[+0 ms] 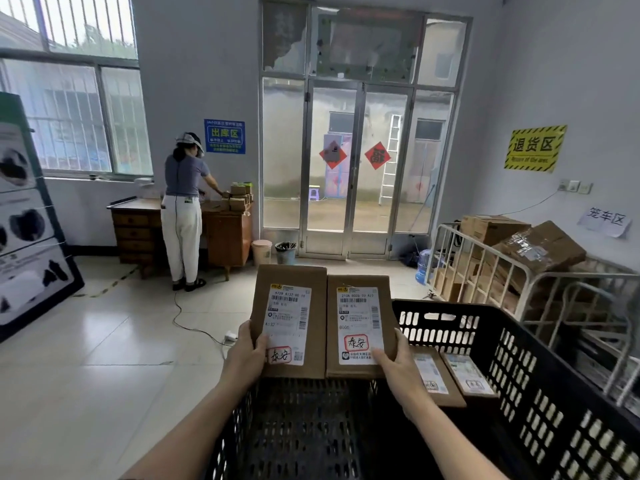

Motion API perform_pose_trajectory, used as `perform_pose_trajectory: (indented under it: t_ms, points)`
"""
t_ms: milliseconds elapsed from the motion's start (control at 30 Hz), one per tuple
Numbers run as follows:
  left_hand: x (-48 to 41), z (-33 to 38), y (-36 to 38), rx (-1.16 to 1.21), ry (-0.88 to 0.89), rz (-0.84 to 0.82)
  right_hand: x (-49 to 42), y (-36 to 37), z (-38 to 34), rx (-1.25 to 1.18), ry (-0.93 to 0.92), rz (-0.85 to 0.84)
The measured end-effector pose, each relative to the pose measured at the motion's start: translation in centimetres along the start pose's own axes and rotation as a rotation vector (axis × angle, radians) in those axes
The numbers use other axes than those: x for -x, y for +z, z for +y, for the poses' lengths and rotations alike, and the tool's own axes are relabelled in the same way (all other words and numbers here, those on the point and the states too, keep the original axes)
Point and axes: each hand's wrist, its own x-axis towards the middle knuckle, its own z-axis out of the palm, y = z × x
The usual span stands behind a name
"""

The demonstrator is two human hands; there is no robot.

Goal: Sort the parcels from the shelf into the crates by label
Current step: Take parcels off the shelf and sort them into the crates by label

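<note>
Head view: two parcels held over crate, labels up

Left hand (247, 355) pinches the left parcel (289, 289) by its near corner; right hand (398, 365) pinches the right parcel (360, 292) likewise; parcels side by side, touching, above the black crate (485, 310) at its left. Red stamps look alike, though small; best confirm the match, then lower both flat beside the parcels inside (433, 375), right of the hands. Count: two parcels held; two in crate; one crate.

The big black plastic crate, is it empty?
No, two flat brown cardboard parcels with white labels lie inside the black plastic crate.
</note>
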Motion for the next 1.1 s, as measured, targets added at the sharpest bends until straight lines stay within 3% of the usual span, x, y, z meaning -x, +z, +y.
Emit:
perform_pose_trajectory:
  t_ms: [467, 833, 1100]
  points:
    - [-7.2, -2.7, 4.6, -0.251, -0.064, 0.083, -8.0, 3.5, 5.8, -0.089, 0.154, 0.098]
    - [-6.6, -7.9, 8.7, -0.097, -0.052, 0.136, -8.2, 4.4, 11.1, -0.08, 0.284, 0.1]
    - [-5.7, -11.8, 10.6, -0.23, -0.244, 0.081, -6.8, 4.9, 15.1, 0.0, 0.428, 0.086]
